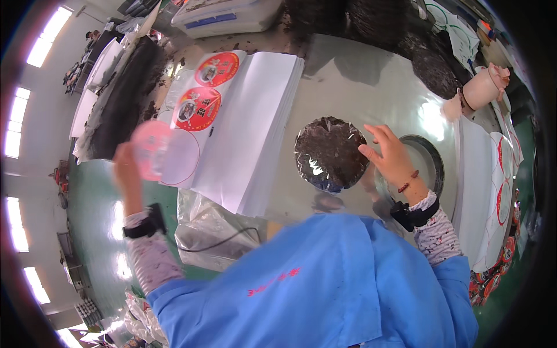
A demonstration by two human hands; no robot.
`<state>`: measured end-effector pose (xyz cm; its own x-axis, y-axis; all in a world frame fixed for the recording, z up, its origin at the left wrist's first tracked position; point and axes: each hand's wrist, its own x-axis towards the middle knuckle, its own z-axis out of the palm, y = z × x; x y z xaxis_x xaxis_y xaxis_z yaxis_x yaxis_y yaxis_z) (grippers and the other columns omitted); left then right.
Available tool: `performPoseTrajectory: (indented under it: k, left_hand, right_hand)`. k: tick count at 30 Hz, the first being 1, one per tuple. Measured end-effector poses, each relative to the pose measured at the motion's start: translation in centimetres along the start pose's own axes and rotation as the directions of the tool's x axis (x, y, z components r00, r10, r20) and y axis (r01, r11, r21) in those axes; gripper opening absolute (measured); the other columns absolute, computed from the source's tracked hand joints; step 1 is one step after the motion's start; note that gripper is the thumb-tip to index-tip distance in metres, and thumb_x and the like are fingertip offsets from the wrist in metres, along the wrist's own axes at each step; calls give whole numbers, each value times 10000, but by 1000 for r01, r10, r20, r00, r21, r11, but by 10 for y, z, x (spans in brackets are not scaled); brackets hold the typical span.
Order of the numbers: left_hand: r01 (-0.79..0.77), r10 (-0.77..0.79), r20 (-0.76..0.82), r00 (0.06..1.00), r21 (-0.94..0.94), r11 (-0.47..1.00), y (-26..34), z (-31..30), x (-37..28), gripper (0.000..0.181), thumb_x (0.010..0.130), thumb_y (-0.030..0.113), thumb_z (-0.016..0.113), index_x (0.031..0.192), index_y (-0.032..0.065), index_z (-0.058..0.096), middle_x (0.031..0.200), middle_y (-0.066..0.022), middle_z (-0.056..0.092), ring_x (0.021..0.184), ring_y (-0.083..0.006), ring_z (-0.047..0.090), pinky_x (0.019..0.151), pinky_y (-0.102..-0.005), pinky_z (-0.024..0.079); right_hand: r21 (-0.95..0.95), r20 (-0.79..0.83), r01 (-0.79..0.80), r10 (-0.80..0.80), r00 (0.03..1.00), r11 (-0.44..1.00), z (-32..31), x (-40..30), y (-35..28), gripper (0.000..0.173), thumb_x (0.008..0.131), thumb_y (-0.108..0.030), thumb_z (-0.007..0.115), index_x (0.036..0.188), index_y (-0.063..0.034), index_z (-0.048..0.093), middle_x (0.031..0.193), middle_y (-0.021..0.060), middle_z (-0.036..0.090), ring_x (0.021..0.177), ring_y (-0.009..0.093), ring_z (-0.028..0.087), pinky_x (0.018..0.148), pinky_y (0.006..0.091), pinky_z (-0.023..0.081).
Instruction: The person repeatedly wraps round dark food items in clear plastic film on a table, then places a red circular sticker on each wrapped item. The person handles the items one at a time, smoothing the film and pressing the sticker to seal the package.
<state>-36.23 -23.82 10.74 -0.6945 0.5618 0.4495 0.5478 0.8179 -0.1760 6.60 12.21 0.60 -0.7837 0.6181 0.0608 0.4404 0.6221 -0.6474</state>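
My left hand [126,158], blurred, grips the edge of a round red-and-pink label [151,148] at the left end of a printed sheet. Beside that label, a bare circle with a red outline [180,156] shows on the sheet, and two red round labels [197,108] lie above it. My right hand [385,152] is spread at the right edge of a round, dark brown disc wrapped in clear film [330,152], fingers apart; whether its thumb touches the film I cannot tell. A dark-rimmed ring [435,163] lies on the metal table [348,93], partly hidden under my right wrist.
A stack of white paper [265,108] lies left of the disc. Dark wrapped stacks [374,17] and a translucent plastic box [230,19] stand at the back. A pink roll [483,89] and more label sheets [491,182] are at the right. A plastic bag [209,222] sits by the near edge.
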Motion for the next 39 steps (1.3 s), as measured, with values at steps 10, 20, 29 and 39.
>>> performPoseTrajectory:
  k: [10,20,29,39]
  left_hand:
    - [-802,615,-522,591,-459,382,237,-73,-54,227,791,86,684,1004,11,704,1159,-167,697,1110,-326,673,865,-370,567]
    - [-665,723,-334,605,-711,229,281,14,-106,337,790,98,692,1123,44,670,1303,-132,626,1259,-294,575,1015,-422,482]
    - [-448,648,-79,757,-785,428,327,17,-83,594,904,305,558,1445,83,456,1515,-147,419,1426,-313,361,1166,-500,253]
    - [-108,356,72,932,-881,461,337,55,-90,381,950,92,580,1318,16,517,1108,-169,559,974,-299,569,876,-386,476]
  right_hand:
    - [950,-8,6,4,1000,312,-30,2,-64,466,1054,-293,459,1431,-20,452,1068,100,676,930,150,637,791,275,511]
    - [3,-238,138,-133,962,990,26,-2,-13,397,915,-58,603,1303,-138,592,836,44,645,650,159,589,595,310,484]
    - [-348,-120,337,-398,909,875,44,17,-33,472,896,-248,604,1325,-61,546,1352,109,531,1303,330,449,1067,505,369]
    - [219,-19,-103,110,994,970,51,7,14,697,942,-360,637,1469,-7,348,1423,229,471,1273,334,519,1055,435,423]
